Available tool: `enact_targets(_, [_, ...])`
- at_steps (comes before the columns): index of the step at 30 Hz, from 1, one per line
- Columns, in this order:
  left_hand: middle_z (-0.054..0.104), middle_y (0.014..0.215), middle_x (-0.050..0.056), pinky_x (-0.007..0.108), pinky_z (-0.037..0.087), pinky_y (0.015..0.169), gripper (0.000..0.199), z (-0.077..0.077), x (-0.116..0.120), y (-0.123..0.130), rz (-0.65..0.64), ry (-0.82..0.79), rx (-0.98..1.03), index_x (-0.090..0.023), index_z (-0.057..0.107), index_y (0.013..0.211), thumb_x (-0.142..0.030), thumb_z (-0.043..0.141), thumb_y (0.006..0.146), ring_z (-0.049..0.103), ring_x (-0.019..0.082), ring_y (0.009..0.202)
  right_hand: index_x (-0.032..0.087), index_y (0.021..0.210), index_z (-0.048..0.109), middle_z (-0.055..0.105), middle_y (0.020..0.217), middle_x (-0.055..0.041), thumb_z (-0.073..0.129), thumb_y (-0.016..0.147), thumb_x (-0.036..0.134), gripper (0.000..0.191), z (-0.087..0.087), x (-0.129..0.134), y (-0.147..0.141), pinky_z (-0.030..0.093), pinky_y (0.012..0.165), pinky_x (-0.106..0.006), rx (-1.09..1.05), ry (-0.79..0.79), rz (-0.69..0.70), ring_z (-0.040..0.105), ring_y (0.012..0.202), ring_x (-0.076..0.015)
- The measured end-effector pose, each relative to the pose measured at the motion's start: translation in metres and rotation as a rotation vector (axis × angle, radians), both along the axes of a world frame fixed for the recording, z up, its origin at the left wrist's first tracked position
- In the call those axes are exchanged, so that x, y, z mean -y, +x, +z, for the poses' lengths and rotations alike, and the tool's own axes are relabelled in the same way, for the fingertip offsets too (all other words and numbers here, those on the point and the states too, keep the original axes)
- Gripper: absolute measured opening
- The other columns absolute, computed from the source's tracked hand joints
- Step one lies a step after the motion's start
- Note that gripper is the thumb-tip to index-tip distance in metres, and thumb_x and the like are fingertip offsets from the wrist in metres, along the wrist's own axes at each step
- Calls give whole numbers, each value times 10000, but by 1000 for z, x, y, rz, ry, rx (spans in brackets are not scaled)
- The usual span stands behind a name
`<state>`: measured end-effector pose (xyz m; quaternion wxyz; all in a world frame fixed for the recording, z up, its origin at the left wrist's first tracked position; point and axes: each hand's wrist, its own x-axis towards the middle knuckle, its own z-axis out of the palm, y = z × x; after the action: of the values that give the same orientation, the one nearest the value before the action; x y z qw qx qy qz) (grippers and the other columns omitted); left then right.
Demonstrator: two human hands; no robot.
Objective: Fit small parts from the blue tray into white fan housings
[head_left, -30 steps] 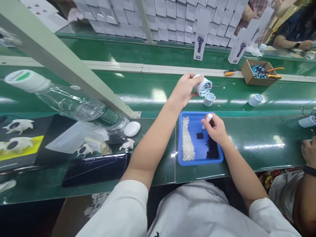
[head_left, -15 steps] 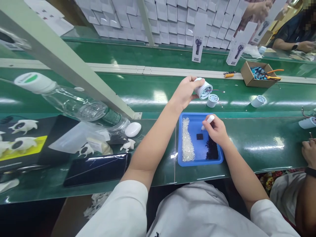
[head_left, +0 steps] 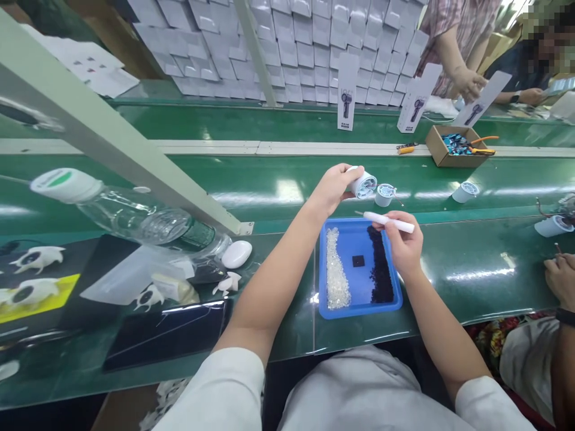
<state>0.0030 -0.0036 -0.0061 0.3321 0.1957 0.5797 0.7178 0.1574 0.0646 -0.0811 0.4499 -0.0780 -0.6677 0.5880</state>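
My left hand point(head_left: 335, 189) is closed round a white cylindrical housing point(head_left: 365, 186), tilted so its open, ribbed end faces right. My right hand point(head_left: 405, 242) grips a white pen-like tool point(head_left: 390, 222) with a thin tip that points left toward the housing, apart from it. Below both hands lies a blue tray point(head_left: 322, 281). Clear small pieces point(head_left: 336, 272) form a strip along its left side, black small pieces point(head_left: 381, 269) along its right. Between them sits a dark square point(head_left: 358, 261). A second white housing point(head_left: 384, 194) with wires stands just right of the held one.
Another housing point(head_left: 465, 191) lies farther right. A cardboard box point(head_left: 453, 157) holds blue items and orange-handled pliers. At left are a clear bottle point(head_left: 148, 218), a slanted metal post point(head_left: 135, 137) and a black tablet-like slab point(head_left: 166, 332). A co-worker's hand point(head_left: 561, 275) rests at right.
My right hand has lifted the pen-like tool from over the dark square and turned its tip leftward, toward the housing. The camera view has shifted slightly.
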Motion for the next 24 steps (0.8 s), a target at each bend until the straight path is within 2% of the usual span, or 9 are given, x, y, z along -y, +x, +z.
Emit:
enact_targets(3, [522, 671, -43, 199, 470, 579, 209, 0, 0, 2, -14, -28, -9, -176, 474, 699, -219, 643, 815, 518, 67, 600, 255, 962, 612, 710, 891, -6, 664, 856, 455, 233, 0, -2, -2, 614, 767, -346, -82, -71, -76, 745, 825, -184])
enact_targets(9, [530, 694, -41, 193, 467, 581, 233, 1, 0, 5, -37, -36, -45, -186, 448, 697, -230, 659, 785, 530, 69, 619, 238, 996, 604, 735, 926, -41, 567, 892, 542, 324, -2, -6, -3, 612, 812, -384, -55, -138, -60, 748, 901, -214])
enact_targets(16, [540, 695, -39, 198, 471, 576, 227, 4, 1, 10, -51, -12, -46, -185, 451, 692, -220, 653, 790, 528, 69, 612, 238, 1008, 571, 728, 957, -69, 526, 886, 599, 384, 0, -4, -2, 601, 850, -421, 22, -104, -96, 741, 925, -230])
enact_targets(24, [532, 687, -44, 191, 461, 574, 222, 7, 2, 9, -3, -3, -57, -184, 452, 698, -210, 651, 794, 519, 65, 606, 232, 1002, 570, 725, 932, -65, 506, 906, 576, 362, 2, -3, -1, 607, 819, -413, -28, -80, -119, 745, 887, -224])
